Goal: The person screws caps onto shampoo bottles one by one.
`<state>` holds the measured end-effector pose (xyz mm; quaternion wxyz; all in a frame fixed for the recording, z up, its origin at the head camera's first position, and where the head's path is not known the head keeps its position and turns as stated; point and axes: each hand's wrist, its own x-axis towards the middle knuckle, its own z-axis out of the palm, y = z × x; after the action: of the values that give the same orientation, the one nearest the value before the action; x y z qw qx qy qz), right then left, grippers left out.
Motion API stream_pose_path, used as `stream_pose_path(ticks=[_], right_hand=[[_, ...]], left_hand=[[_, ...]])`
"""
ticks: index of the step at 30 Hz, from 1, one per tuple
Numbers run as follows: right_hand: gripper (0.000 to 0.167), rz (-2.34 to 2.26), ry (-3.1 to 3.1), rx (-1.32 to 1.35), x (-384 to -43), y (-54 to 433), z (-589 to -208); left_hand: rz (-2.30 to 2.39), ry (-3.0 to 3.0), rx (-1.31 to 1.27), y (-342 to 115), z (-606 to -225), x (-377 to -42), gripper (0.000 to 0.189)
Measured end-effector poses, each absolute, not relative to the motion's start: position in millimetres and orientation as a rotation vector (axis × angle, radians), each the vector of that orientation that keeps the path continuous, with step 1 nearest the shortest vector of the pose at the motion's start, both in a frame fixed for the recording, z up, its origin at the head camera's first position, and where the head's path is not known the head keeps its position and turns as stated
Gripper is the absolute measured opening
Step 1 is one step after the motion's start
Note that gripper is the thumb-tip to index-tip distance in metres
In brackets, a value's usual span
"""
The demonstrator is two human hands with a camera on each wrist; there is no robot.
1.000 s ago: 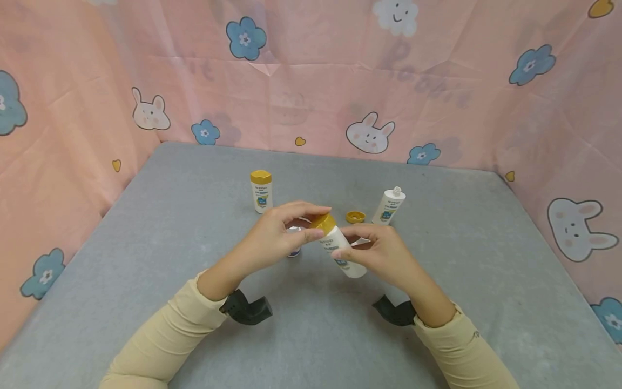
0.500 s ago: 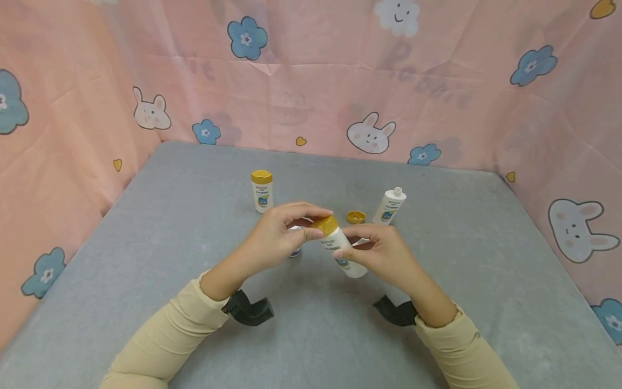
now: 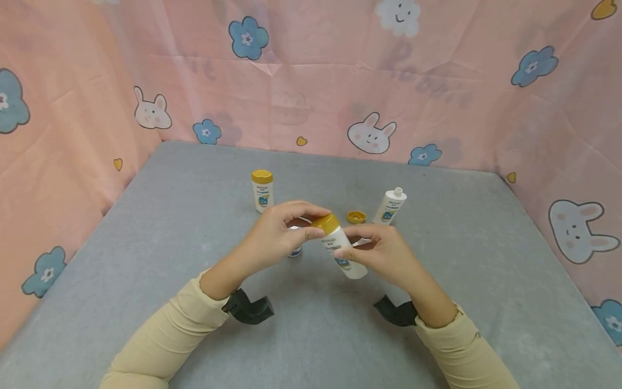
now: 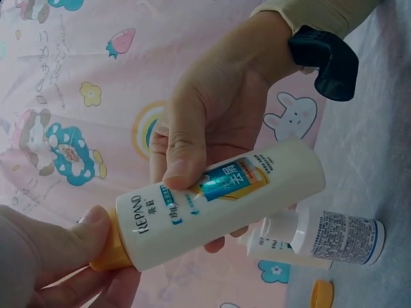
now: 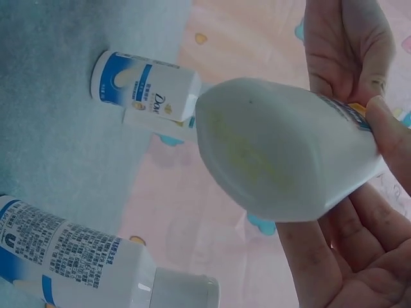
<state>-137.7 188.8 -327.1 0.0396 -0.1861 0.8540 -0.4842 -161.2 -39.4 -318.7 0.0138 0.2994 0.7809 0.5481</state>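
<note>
Between the hands, tilted above the table, is a white bottle [image 3: 352, 270] with a gold cap [image 3: 326, 223]. My left hand [image 3: 277, 235] holds that cap between thumb and fingers. My right hand [image 3: 384, 249] grips the bottle's body, its thumb across the label. REPAND lettering shows on the bottle's front [image 4: 199, 212] in the left wrist view, where the cap [image 4: 114, 247] sits on its end. The right wrist view looks at the bottle's base [image 5: 257, 147], which has a yellowish mark. Partly hidden behind my left hand stands a small white-and-blue bottle [image 3: 295, 252].
A gold-capped white bottle [image 3: 263, 192] stands at the back left. Beyond my right hand are an uncapped white bottle [image 3: 390, 207] and a loose gold cap [image 3: 356, 217]. The right wrist view also shows a Dove bottle [image 5: 144, 86] and a white bottle with printed text [image 5: 77, 256].
</note>
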Motion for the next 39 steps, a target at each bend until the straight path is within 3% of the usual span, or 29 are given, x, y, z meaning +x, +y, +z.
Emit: stream_pose_path(ticks=[18,39], right_hand=[[0.029,-1.501,2.609,-0.553,-137.1,188.6,-326.8],[0.024,-1.570,2.488,-0.702,-135.3,191.1,-326.9]], left_hand=[[1.725,2.368,0.897,-40.3,-318.7,-161.9,0.028],[1.790,2.218,1.069,-43.8,-319.0,-162.5,0.024]])
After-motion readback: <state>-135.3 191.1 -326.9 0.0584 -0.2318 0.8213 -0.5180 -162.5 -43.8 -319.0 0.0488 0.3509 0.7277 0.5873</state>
